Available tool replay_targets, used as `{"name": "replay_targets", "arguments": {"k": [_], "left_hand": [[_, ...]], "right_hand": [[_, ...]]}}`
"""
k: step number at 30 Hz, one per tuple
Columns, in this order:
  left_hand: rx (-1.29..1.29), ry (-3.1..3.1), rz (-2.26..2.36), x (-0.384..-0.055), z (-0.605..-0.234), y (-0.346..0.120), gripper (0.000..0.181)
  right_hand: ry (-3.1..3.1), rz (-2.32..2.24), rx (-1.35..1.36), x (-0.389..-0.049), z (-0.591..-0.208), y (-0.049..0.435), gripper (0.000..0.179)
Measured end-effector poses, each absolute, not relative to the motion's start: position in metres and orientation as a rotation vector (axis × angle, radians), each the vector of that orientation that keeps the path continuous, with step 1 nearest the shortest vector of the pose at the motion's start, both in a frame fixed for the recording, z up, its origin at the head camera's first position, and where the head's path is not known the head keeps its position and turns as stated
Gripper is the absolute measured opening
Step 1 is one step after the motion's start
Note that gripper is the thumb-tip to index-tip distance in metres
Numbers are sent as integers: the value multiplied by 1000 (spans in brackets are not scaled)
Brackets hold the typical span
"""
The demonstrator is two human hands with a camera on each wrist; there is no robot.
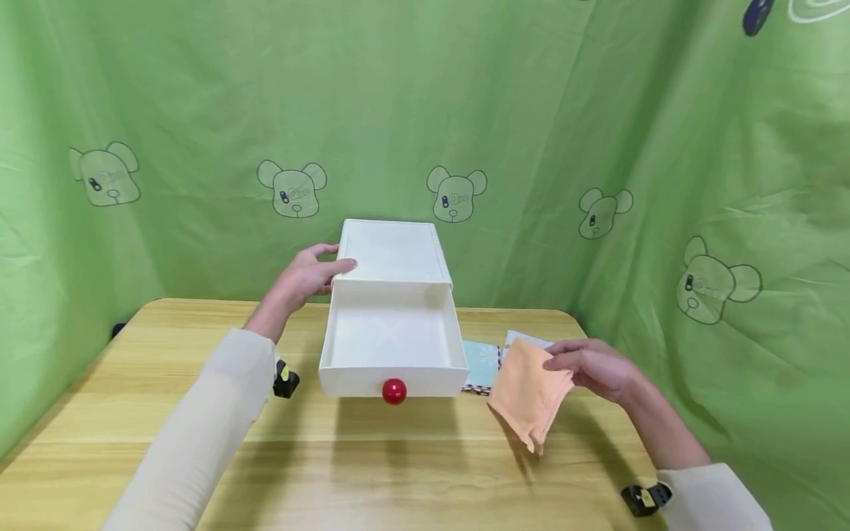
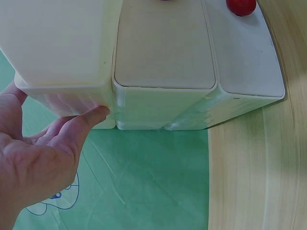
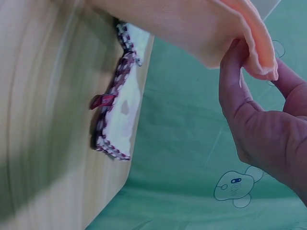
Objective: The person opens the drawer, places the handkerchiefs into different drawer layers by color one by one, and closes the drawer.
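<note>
Orange cloth (image 1: 527, 383): located to the right of the open drawer (image 1: 358, 382), suspended above the counter (image 1: 166, 383). The upper right edge is pinched between the thumb and fingers of the right hand (image 1: 594, 366); the folded layers hang down toward a lower corner. It is hard to tell whether that corner clears the counter surface.

Drawer unit (image 1: 392, 251): white, three tiers stacked. The top drawer is extended toward the wearer, with a round red knob (image 1: 394, 391) centred on its front panel. The middle drawer (image 2: 165, 48) and bottom drawer (image 2: 244, 52) are closed.

Left hand (image 1: 308, 274): spread over the unit's upper left edge, thumb resting on the top panel, fingers against the side wall.

Light blue cloth (image 1: 481, 361): lies on the counter just beside the drawer, with a checked border. A pale patterned cloth (image 1: 518, 337) lies near it, partly covered from view by the orange cloth.

Surroundings: cream sleeves (image 1: 199, 420) cover both forearms. A green curtain (image 1: 372, 110) printed with bear outlines surrounds the counter.
</note>
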State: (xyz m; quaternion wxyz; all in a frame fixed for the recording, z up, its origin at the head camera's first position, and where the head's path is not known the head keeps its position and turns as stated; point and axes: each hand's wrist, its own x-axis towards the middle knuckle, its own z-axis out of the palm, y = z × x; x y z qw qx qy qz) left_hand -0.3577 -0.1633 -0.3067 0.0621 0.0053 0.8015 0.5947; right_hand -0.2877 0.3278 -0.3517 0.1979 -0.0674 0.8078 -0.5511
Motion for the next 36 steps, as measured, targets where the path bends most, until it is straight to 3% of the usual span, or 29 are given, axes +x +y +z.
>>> {"name": "replay_targets", "arguments": {"k": [13,25,32,36], "left_hand": [[7,2414,1821,-359,-308,-164,83],[14,2404,1824,-360,-310,-163,83],[2,2398,1835,-359,-309,-164,83],[5,2407,1831,-358,-309,-164,82]], "right_hand": [[2156,-1727,-256,-293,-326,313,60],[2110,-1850,-201,-290,-306,297,60],[2090,-1912,-181,-289,-284,287,15],[2089,-1940,-189,-287,-267,282,14]]}}
